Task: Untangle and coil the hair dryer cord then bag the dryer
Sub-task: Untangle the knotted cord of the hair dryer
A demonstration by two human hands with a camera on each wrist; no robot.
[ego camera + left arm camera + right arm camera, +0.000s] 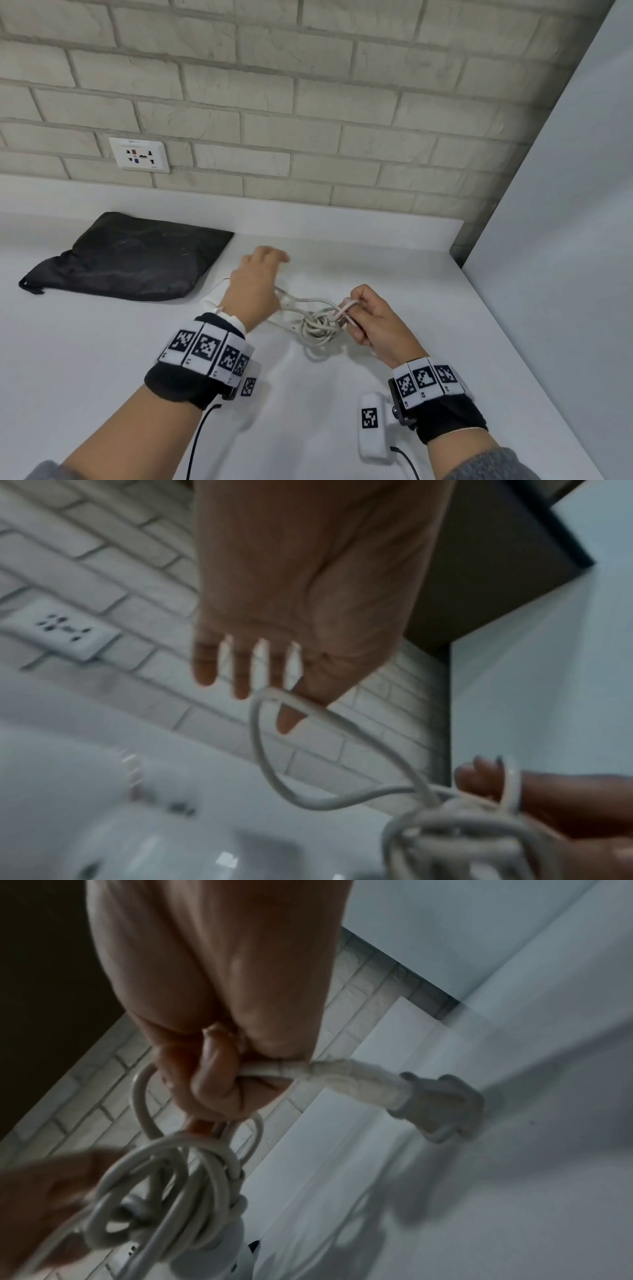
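A white hair dryer [213, 296] lies on the white counter [102, 359], mostly hidden under my left hand [260, 274]. Its white cord [318, 325] is bunched in a tangled bundle between my hands. In the left wrist view my left hand [260, 669] has straight, spread fingers, and a loop of the cord [255, 739] hangs over the thumb. My right hand [366, 318] grips the cord near its end. In the right wrist view my right hand's [219, 1074] fingers curl round the cord [212, 1185], and the plug [441, 1104] sticks out beyond them.
A black drawstring bag [130, 257] lies flat on the counter at the back left. A wall socket [138, 154] sits in the brick wall behind. A white side panel [565, 240] bounds the counter on the right.
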